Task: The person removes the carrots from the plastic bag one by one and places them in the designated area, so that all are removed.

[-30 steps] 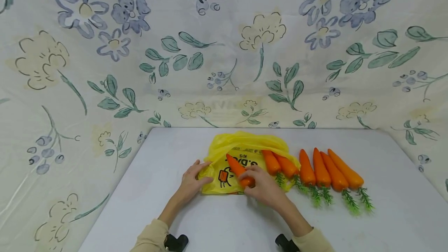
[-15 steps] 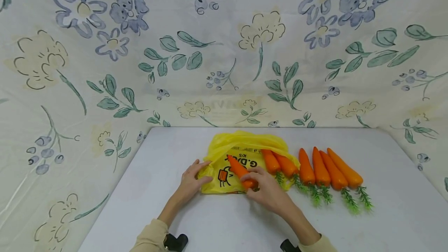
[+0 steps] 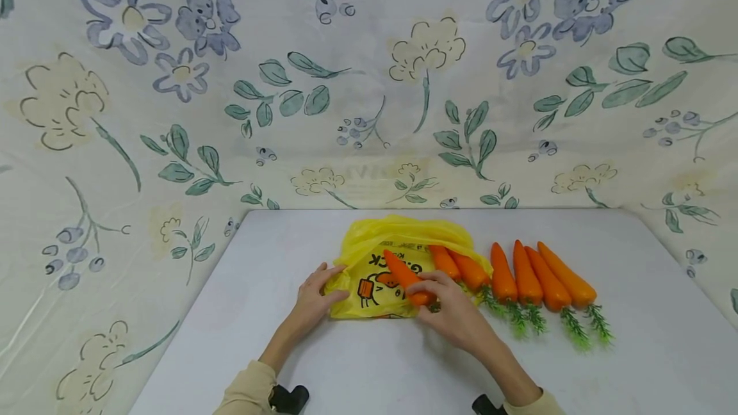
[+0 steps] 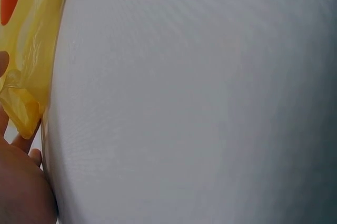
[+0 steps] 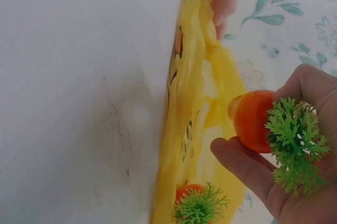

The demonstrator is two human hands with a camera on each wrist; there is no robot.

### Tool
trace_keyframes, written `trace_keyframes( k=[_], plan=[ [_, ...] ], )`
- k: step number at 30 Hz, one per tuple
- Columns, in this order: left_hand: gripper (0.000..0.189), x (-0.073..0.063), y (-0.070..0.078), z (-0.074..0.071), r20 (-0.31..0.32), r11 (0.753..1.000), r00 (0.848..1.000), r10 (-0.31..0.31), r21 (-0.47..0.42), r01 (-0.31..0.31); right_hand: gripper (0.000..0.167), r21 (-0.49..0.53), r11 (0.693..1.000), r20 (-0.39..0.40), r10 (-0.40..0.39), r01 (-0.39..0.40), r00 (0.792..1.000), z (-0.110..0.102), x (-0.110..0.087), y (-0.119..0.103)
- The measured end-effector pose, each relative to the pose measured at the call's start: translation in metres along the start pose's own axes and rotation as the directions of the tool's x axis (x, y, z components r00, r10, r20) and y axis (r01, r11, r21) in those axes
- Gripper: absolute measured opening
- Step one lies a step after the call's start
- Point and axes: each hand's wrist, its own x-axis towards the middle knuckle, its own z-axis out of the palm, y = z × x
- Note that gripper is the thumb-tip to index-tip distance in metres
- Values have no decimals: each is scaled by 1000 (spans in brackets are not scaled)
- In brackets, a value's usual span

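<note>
A yellow plastic bag (image 3: 357,300) with black print lies with its mouth gaping. My left hand (image 3: 316,293) holds the bag's left edge; in the left wrist view a crumpled corner of the bag (image 4: 23,111) sits among the fingers. My right hand (image 3: 452,309) grips an orange carrot (image 3: 400,272) near its leafy end, its tip pointing into the bag. In the right wrist view, thumb and fingers are around this carrot (image 5: 253,121), with its green leaves (image 5: 296,142) beside the palm. Two more carrots (image 3: 468,270) lie partly inside the bag on the right.
Right of the bag, several carrots (image 3: 555,279) lie in a row on the white table (image 3: 646,351), leaves toward the near side. Behind the table hangs a floral cloth (image 3: 369,82). Black wrist devices (image 3: 291,399) sit at the cuffs.
My right hand has moved slightly to the right with the carrot, uncovering more of the bag's print. The left hand stays at the bag's edge.
</note>
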Motion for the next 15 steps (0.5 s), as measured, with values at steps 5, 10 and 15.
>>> trace_keyframes(
  k=[5,10,15],
  plan=[
    [61,0,1,0,1,1000,1000,-10,1,10,29,-1,1000,-37,1,-2,999,-5,-1,4],
    [60,1,1,0,-6,1000,1000,-19,-4,19,30,-1,1000,-73,1,-1,997,-13,-2,6],
    [60,2,0,1,3,1000,1000,-26,-11,26,31,-12,1000,-82,8,-9,997,-20,-3,9]
  ],
)
